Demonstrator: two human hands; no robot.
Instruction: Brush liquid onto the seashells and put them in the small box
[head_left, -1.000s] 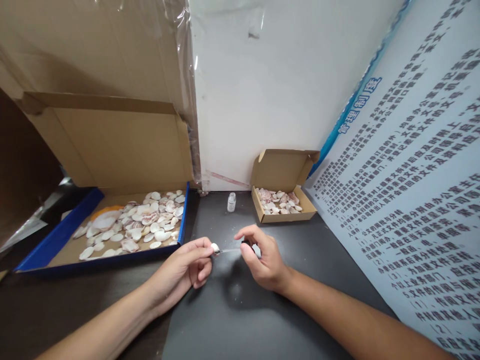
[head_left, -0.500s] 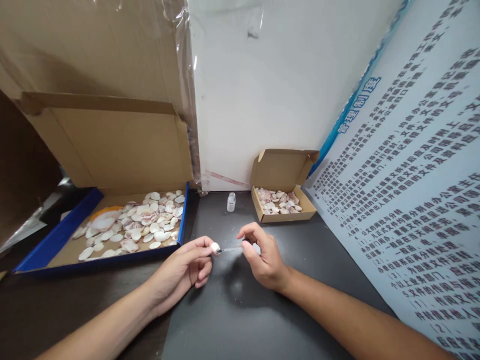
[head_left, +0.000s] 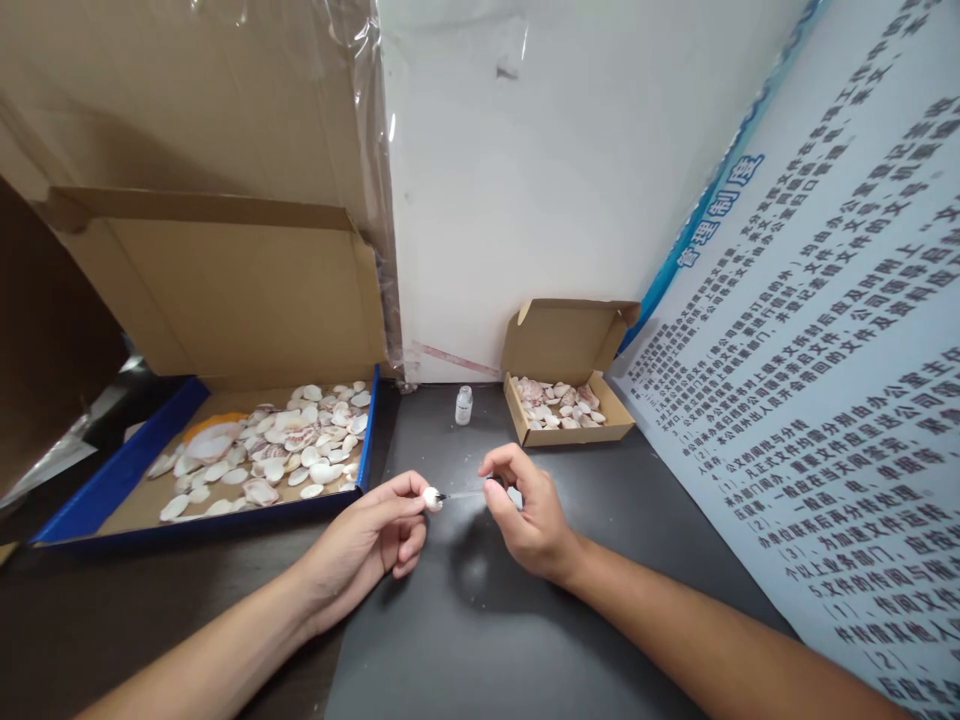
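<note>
Between the thumb and forefinger of my left hand (head_left: 379, 530) is a small white seashell (head_left: 432, 499); the other fingers curl loosely below. My right hand (head_left: 529, 520) pinches a small brush (head_left: 466, 494) with a thin clear stem and a dark tip. The brush points left, and its tip meets the shell's right edge. My right fingers partly hide a dark part at its near end. Beyond both hands, a small clear bottle (head_left: 463, 408) with a label stands upright on the dark table (head_left: 450, 640).
To the left, a blue-edged cardboard box (head_left: 217, 520) with a raised lid holds many shells. A smaller brown box (head_left: 581, 436), also with its lid up, holds shells at back right. A white panel (head_left: 480, 200) rises behind, and a printed board (head_left: 810, 380) leans along the right.
The shell has turned slightly in my left fingers, and the brush tip has shifted a little up along its edge. The boxes and bottle stay in place.
</note>
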